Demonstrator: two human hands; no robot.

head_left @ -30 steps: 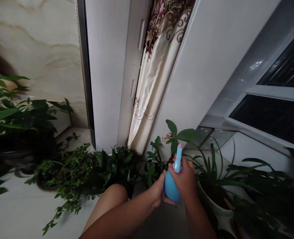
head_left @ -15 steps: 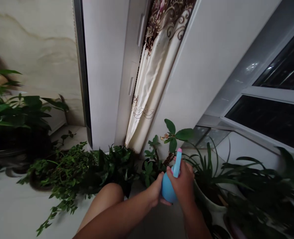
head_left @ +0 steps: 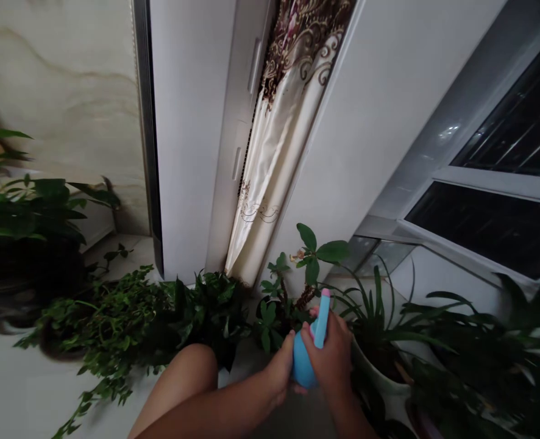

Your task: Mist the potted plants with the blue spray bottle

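Both my hands are closed around a blue spray bottle with a light-blue, pink-tipped top. My left hand cups the round body from the left and below. On the right, my right hand wraps the neck and top; some of its fingers are hidden behind the bottle. Just beyond the bottle stands a thorny-stemmed plant with oval green leaves and a small pale flower. A long-leaved plant in a pale pot is close to the right of my right hand.
Trailing leafy plants line the floor to the left, with a large bushy plant further left. Behind are a patterned curtain and white wall panels. More spiky plants crowd the right, below a dark window.
My hands and the spray bottle sit slightly lower and further left in view. The surroundings have also shifted a little left, and the grip looks the same.
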